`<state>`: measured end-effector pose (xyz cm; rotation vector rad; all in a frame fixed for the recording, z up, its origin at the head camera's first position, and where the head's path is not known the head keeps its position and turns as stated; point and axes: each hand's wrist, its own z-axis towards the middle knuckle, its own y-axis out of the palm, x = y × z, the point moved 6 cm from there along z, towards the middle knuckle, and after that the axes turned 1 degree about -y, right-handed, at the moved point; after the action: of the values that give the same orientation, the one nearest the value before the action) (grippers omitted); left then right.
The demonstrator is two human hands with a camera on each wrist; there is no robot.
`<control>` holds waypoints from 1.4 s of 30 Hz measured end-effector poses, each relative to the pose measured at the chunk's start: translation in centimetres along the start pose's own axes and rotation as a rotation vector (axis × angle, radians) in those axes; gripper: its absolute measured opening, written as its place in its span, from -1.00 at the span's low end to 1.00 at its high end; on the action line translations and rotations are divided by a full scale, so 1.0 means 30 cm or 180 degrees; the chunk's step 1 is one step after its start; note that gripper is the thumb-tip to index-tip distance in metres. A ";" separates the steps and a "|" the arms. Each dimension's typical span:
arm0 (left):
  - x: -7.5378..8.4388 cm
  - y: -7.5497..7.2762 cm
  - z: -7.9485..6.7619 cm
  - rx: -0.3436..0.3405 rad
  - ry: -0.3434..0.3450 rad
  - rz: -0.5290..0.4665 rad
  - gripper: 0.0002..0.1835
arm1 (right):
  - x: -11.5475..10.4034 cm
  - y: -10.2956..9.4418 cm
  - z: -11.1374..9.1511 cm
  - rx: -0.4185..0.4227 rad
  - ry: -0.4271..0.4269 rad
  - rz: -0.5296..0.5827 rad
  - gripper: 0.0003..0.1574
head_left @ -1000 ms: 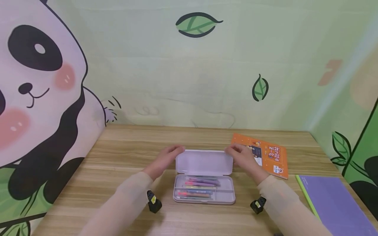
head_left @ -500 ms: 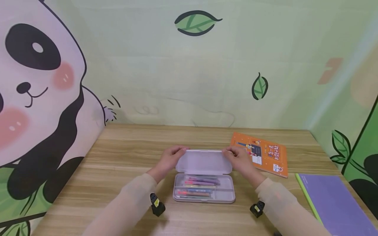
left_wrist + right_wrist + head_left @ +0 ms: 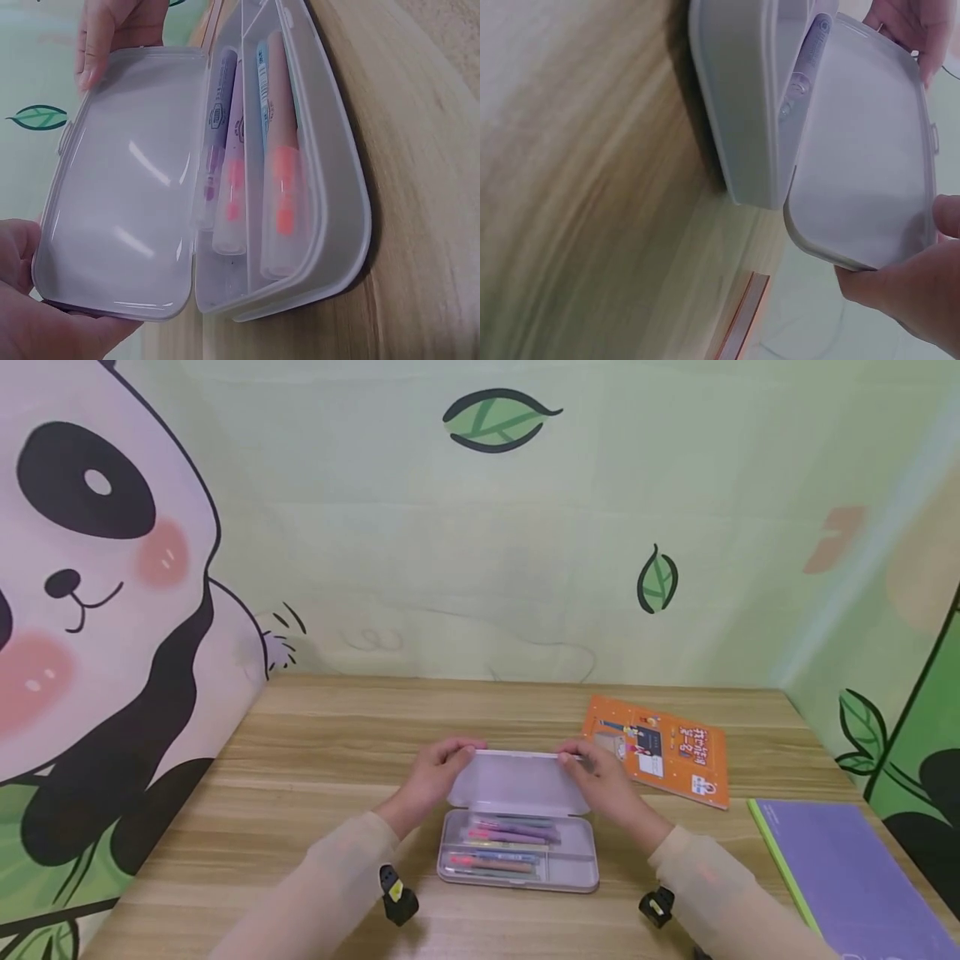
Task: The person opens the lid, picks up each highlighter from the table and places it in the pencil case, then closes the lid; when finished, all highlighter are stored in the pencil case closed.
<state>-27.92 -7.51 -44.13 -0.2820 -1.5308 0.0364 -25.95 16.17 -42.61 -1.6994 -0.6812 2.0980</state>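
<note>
A pale lilac pencil case [image 3: 572, 870] stands on the wooden table with its lid [image 3: 517, 782] raised on the far side. My left hand [image 3: 431, 779] grips the lid's upper left corner, thumb on the inner face. At the opposite corner, my right hand [image 3: 606, 783] pinches the lid the same way; its thumb shows beside the lid in the right wrist view. Inside the case lie several highlighters, among them a purple one [image 3: 220, 112] and a brownish one with an orange tip [image 3: 282, 112]. A divider separates them into two rows. Fingers behind the lid are partly hidden.
An orange booklet [image 3: 701, 756] lies behind my right hand on the table [image 3: 330, 735]. To the right is a purple notebook [image 3: 855, 868] with a green spine. A printed panda backdrop [image 3: 375, 527] rises behind the table edge.
The pencil case has shifted slightly toward me, with both hands staying on the lid. My hands have moved a little inward along its upper edge. The booklet and notebook stay in place.
</note>
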 end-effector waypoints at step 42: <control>0.043 0.051 -0.314 -0.1586 0.2695 0.2870 -0.68 | -0.117 0.075 -0.295 -0.0954 -0.2729 -0.1388 -0.65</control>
<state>-18.33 -7.26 -43.31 -1.2029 -0.4590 0.2173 -16.50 13.65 -42.52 -0.5730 -1.5024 2.4018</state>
